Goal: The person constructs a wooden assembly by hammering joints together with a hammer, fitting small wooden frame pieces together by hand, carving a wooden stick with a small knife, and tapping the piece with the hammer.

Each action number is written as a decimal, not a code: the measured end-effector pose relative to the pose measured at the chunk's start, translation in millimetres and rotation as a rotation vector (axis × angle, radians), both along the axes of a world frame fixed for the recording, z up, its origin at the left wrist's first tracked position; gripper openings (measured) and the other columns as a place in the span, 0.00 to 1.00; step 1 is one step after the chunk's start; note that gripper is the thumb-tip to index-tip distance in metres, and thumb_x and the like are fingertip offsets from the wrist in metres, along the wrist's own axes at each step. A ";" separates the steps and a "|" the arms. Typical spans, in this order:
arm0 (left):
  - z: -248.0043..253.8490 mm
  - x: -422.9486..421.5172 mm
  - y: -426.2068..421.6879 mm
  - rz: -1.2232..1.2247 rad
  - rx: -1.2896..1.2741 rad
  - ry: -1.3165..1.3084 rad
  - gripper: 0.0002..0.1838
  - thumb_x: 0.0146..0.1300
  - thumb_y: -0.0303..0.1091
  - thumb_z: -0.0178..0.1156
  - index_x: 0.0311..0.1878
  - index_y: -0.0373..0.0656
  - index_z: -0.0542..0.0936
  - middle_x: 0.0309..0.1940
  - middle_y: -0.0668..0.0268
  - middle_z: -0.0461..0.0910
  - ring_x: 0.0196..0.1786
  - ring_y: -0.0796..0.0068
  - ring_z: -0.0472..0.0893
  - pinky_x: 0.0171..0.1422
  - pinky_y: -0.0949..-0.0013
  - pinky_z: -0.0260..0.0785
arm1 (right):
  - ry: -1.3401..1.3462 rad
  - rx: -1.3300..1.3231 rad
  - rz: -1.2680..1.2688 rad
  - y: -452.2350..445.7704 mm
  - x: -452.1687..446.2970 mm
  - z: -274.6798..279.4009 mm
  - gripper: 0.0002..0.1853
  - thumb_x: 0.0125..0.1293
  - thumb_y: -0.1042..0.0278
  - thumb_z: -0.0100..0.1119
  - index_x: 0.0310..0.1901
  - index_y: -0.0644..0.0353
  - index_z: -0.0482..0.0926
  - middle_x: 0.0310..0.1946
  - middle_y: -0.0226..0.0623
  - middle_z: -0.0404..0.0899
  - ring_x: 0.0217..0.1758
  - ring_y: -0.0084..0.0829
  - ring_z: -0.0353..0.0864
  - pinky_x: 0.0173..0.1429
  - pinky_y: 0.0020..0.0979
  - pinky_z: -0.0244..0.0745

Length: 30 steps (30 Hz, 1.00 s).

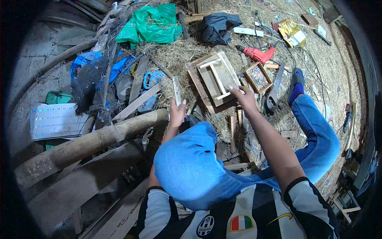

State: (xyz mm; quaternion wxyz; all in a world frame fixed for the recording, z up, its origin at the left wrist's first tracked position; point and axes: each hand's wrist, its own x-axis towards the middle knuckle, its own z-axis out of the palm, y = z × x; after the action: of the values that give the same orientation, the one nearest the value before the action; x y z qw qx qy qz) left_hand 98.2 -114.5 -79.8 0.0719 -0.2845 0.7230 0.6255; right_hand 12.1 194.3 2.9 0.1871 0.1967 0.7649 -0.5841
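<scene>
My left hand is closed around the lower end of a short, flat wood strip, which points away from me. In front of my right knee-side reach, a pale wooden panel lies on a darker board. Thin strips on the panel form part of a frame. My right hand grips the panel's near right corner, fingers on top; the underside of this grip is hidden. Just right of it sits a small open wooden box, with a handsaw beyond.
A red power drill with a cord lies past the box. Black and green plastic bags rest on straw. A thick bamboo pole crosses the left side. Loose wood pieces lie near my legs, and a yellow packet lies farther off.
</scene>
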 end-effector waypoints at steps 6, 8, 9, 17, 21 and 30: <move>-47.2 7.5 1.2 -0.021 -0.450 0.197 0.17 0.59 0.38 0.71 0.37 0.35 0.76 0.28 0.51 0.82 0.33 0.52 0.82 0.42 0.52 0.73 | -0.121 -0.035 -0.046 5.1 -3.6 -10.7 0.37 0.55 0.47 0.73 0.57 0.71 0.80 0.45 0.48 0.86 0.45 0.33 0.86 0.52 0.31 0.78; -37.8 6.9 10.3 -0.069 -0.493 0.084 0.15 0.57 0.37 0.72 0.37 0.35 0.80 0.30 0.50 0.83 0.35 0.51 0.83 0.42 0.53 0.73 | -0.105 0.028 -0.024 8.7 -2.6 -29.9 0.39 0.54 0.45 0.72 0.58 0.72 0.80 0.47 0.51 0.85 0.48 0.37 0.85 0.56 0.33 0.77; -45.8 9.2 12.8 -0.085 -0.554 0.123 0.15 0.57 0.37 0.72 0.38 0.36 0.81 0.30 0.50 0.83 0.35 0.50 0.83 0.42 0.52 0.73 | -0.139 0.004 -0.028 7.4 -3.1 -24.4 0.40 0.53 0.43 0.72 0.58 0.71 0.80 0.49 0.53 0.85 0.51 0.40 0.85 0.60 0.35 0.75; -73.7 11.7 23.9 -0.102 -0.482 -0.062 0.17 0.49 0.36 0.76 0.37 0.38 0.82 0.32 0.48 0.83 0.40 0.43 0.82 0.45 0.51 0.72 | -0.056 0.460 0.257 7.6 -19.1 35.8 0.36 0.57 0.36 0.64 0.58 0.57 0.82 0.52 0.57 0.83 0.57 0.52 0.82 0.62 0.43 0.74; -70.9 10.8 33.0 -0.192 -0.689 -0.112 0.19 0.49 0.40 0.77 0.37 0.37 0.82 0.35 0.45 0.81 0.42 0.39 0.80 0.47 0.45 0.71 | 0.294 0.763 0.281 -0.6 -22.3 30.9 0.30 0.59 0.37 0.64 0.50 0.57 0.85 0.44 0.45 0.83 0.53 0.48 0.81 0.57 0.43 0.76; -56.8 5.6 26.9 -0.186 -0.851 -0.119 0.21 0.56 0.48 0.73 0.36 0.38 0.82 0.34 0.44 0.81 0.42 0.37 0.80 0.46 0.43 0.70 | 0.505 0.762 0.503 -37.4 -20.8 33.6 0.16 0.57 0.53 0.65 0.36 0.58 0.85 0.36 0.42 0.85 0.46 0.47 0.82 0.50 0.45 0.80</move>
State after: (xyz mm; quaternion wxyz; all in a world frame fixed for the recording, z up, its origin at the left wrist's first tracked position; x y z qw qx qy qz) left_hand 103.8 -87.6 -136.6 0.0458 -0.2580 0.9334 0.2451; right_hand -8.7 156.9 36.5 0.0465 -0.0863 0.9682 -0.2304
